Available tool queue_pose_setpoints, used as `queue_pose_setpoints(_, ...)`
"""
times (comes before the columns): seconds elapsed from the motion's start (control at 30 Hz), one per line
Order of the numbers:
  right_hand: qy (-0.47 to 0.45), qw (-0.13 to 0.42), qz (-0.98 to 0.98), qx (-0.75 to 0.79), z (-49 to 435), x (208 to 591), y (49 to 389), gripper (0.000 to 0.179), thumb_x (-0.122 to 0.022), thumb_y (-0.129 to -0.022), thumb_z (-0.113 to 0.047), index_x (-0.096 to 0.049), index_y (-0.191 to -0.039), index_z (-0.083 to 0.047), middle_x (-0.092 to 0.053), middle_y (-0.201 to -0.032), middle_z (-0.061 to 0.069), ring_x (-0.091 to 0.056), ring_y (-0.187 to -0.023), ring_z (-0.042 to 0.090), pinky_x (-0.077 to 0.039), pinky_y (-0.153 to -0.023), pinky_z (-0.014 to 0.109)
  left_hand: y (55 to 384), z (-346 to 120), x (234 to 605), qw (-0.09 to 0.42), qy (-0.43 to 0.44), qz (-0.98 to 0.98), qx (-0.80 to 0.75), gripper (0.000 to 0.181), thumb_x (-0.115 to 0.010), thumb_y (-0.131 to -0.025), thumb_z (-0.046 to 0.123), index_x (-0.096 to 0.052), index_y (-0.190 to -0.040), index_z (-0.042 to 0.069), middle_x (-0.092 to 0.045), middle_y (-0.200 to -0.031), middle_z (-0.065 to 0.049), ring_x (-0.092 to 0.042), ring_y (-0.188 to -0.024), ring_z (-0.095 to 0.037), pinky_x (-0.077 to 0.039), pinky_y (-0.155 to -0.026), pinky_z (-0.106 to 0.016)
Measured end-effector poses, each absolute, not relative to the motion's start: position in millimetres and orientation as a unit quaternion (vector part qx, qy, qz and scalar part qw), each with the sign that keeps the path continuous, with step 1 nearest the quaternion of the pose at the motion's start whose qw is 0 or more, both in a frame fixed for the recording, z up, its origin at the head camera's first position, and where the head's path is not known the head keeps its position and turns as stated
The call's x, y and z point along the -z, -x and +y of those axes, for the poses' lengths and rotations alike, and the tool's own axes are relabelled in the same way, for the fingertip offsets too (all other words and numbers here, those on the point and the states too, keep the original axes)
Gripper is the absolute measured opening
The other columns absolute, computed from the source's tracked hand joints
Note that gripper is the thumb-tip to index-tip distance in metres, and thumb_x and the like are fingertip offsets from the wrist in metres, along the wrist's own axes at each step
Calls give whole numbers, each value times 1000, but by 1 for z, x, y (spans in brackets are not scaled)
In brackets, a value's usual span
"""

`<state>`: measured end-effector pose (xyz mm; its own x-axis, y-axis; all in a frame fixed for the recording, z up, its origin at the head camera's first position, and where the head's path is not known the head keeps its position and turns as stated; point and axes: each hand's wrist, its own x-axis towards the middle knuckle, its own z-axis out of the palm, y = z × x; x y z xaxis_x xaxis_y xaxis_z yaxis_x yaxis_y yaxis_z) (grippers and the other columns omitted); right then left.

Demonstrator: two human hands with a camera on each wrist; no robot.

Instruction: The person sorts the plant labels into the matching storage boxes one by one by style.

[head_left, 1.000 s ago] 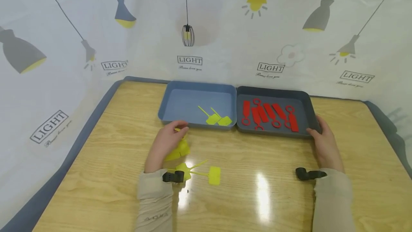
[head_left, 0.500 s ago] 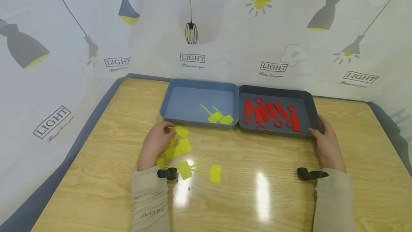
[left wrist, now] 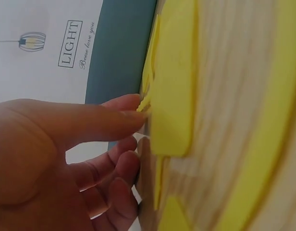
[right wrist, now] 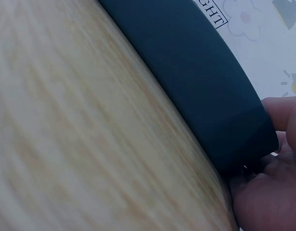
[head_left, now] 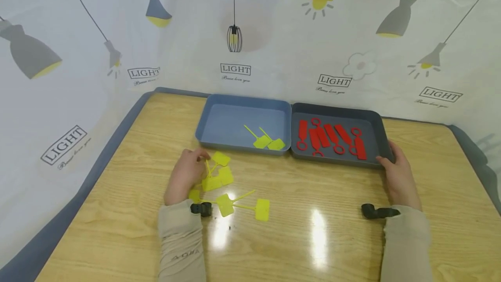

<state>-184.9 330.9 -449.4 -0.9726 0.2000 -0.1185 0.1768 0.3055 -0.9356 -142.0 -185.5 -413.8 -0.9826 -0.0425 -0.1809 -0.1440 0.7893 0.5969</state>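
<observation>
My left hand is at a small heap of yellow cable-tie tags in front of the blue tray. In the left wrist view, its thumb and index finger pinch the thin ridged tail of a yellow cable-tie tag; the other fingers curl loosely below. Which plate that tail belongs to is unclear, as the tags overlap; one yellow plate is close by. My right hand grips the near right corner of the dark grey tray, thumb on the rim, fingers around the outside, partly hidden.
Two yellow tags lie in the blue tray's near right corner. Several red tags with rings lie in the dark grey tray. More yellow tags are spread on the wooden table. A printed curtain hangs behind the trays.
My left hand has moved left and slightly back toward me from the blue tray's front edge, uncovering more of the heap. My right hand keeps its hold on the dark grey tray.
</observation>
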Motion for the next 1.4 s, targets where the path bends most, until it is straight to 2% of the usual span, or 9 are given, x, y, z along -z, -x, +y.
queue_pose_setpoints(0.3,108,7,-805,-584,331,450,185,59,-45,-94,-19,-14,-144,-24,-7,-149,-3,-4,-134,14,-8,-108,36,141,-187,415,56,32,950,-304,19,-55,-74,7,-65,-89,11,-47,-98,-17,-45,-82,-27,-39,-67,-36)
queue_pose_setpoints(0.5,107,4,-803,-586,332,449,184,59,-45,-94,-20,-14,-144,-25,-7,-149,-4,-4,-134,14,-8,-108,36,142,-186,416,72,31,951,-300,6,-62,-76,10,-65,-81,12,-47,-97,-14,-46,-82,-25,-40,-69,-35)
queue_pose_setpoints(0.7,107,5,-803,-587,332,449,184,59,-46,-94,-20,-14,-144,-24,-8,-149,-3,-5,-134,14,-8,-108,36,140,-184,412,94,49,947,-304,10,-63,-78,13,-65,-88,11,-46,-97,-11,-46,-84,-25,-39,-71,-36)
queue_pose_setpoints(0.93,103,8,-803,-587,331,449,184,59,-46,-93,-19,-16,-144,-23,-9,-149,-2,-7,-133,14,-9,-108,34,138,-182,409,108,51,951,-287,10,-60,-78,12,-68,-85,11,-50,-95,-9,-47,-83,-22,-40,-70,-35)
queue_pose_setpoints(1.07,103,6,-798,-593,331,450,185,58,-46,-93,-18,-16,-144,-23,-10,-148,-2,-7,-133,13,-9,-108,32,137,-182,407,116,51,951,-281,12,-60,-78,12,-65,-89,10,-49,-97,-10,-47,-83,-23,-41,-71,-35)
queue_pose_setpoints(1.23,104,7,-797,-596,332,450,185,58,-46,-93,-18,-17,-144,-23,-10,-148,-2,-7,-133,12,-8,-108,32,135,-185,404,131,55,952,-272,14,-62,-77,12,-62,-91,9,-49,-99,-11,-47,-80,-23,-40,-67,-34)
queue_pose_setpoints(1.4,106,8,-794,-599,332,451,185,59,-46,-93,-18,-16,-144,-23,-9,-149,-3,-5,-133,12,-6,-108,32,135,-187,402,154,67,947,-273,10,-60,-80,13,-65,-88,11,-51,-102,-10,-47,-81,-22,-41,-65,-32)
